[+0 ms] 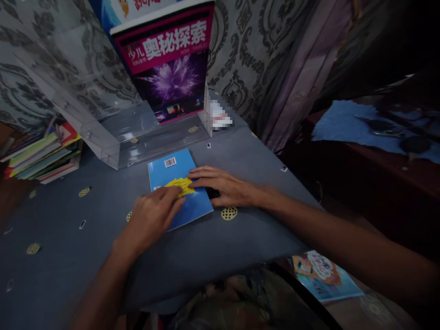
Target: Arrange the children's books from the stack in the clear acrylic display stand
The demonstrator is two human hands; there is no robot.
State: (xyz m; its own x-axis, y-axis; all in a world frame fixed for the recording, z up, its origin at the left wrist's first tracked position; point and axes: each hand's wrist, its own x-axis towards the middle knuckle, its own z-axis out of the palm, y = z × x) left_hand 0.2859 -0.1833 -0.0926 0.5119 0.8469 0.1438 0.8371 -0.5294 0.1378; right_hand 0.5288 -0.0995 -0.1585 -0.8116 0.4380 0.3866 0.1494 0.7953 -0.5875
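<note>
A thin blue book (172, 170) lies back cover up on the grey-blue tablecloth (68, 256), with a barcode near its far edge. A small yellow sticker or label (179, 186) sits on its cover. My left hand (153, 216) rests on the book's near half, fingers flat and pointing at the yellow label. My right hand (225, 185) lies flat across the book's right edge, fingertips touching the label. Something small and dark shows under the right palm; I cannot make it out.
A clear acrylic stand (137, 133) behind the book holds an upright purple-and-pink book (168, 64). A stack of books (44, 156) lies at the left. Another picture book (323, 275) lies on the floor at the lower right. A dark wooden bench with blue cloth (360, 123) stands right.
</note>
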